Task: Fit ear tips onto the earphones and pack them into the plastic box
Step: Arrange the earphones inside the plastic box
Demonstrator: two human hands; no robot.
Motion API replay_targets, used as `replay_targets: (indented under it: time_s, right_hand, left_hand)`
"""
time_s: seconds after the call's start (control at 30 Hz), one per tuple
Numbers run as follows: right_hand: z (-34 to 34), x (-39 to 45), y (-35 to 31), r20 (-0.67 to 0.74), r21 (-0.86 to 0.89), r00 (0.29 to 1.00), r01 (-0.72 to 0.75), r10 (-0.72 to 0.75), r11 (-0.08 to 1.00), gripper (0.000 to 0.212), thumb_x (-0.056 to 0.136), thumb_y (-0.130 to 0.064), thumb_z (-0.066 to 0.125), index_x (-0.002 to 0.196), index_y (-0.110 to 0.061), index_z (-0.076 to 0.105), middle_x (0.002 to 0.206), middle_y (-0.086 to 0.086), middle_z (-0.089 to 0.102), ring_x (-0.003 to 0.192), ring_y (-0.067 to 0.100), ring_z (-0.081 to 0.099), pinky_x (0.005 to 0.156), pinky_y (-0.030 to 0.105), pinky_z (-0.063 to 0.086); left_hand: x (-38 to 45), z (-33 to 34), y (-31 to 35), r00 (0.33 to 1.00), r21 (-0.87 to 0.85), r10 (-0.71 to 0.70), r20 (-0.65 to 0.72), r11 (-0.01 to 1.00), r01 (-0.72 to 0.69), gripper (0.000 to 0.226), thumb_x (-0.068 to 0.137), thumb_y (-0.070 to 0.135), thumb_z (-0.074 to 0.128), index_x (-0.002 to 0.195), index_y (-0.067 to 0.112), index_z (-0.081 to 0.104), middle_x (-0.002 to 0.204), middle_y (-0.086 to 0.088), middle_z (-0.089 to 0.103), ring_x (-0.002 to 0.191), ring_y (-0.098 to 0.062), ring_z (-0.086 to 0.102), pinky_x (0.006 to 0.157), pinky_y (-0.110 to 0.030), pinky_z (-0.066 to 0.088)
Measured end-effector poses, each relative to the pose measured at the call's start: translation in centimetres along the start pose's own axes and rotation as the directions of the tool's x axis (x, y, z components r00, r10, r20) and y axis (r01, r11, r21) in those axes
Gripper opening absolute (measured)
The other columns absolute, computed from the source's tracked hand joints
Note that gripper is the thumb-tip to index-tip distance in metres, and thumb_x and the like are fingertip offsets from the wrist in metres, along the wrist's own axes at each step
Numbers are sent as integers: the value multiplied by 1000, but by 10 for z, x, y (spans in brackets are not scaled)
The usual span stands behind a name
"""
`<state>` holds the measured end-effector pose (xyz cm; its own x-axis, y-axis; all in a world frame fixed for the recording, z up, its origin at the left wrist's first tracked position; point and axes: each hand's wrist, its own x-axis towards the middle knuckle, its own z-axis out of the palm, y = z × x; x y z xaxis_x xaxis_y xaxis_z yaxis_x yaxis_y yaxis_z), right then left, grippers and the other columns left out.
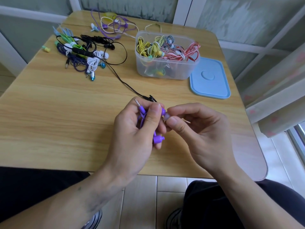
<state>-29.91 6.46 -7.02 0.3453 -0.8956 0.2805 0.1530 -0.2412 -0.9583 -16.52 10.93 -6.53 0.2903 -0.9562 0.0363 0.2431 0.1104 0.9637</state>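
From my remote seat I saw a wooden table (pixel 49 116) with rounded corners, its near edge running just above the person's dark-clothed knees; a broad bare stretch of woodgrain lay open to the left of both hands, and a narrower strip to their right before the table's rim. At the far side stood the clear plastic box (pixel 166 70), soft-cornered and translucent, heaped with coiled yellow, red-and-white and grey earphones. Its pale blue lid (pixel 210 80) lay flat just beside it on the right, touching or nearly so. A loose tangle of earphones (pixel 82 53), black, green, white and dark blue, sprawled at the far left, and a purple and cream tangle (pixel 112 25) lay by the far edge.

The left hand (pixel 133 134) was curled round a bundled purple earphone (pixel 159 138), its silver jack poking up beside the fingers. One bud stuck out toward the right hand (pixel 198 128), whose thumb and forefinger pinched a small pale ear tip (pixel 167 116) pressed against that bud. Both hands hovered above the table's near middle.
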Motion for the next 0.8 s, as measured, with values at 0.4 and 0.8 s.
replay_targets:
  time_s: [0.4,0.8]
  right_hand:
    - [2,-2,4,-12,29,1000,-17,18,999,12,81,-9,69,92,-6,72,79,2,76,67,23,73,69,29,57]
    - [0,-3,8,14,80,999,-36,35,996,10,80,-11,70,88,-9,75,76,13,74,72,26,70,75,34,57]
  left_hand:
    - [-1,-4,1,997,-50,-35,74,998,39,23,94,23,55,86,1,54,57,-9,50,37,-19,37,41,-22,32]
    - [-3,-4,2,982,-102,-140,123,983,153,16,88,24,54,77,12,56,55,-8,50,35,-18,36,39,-18,29]
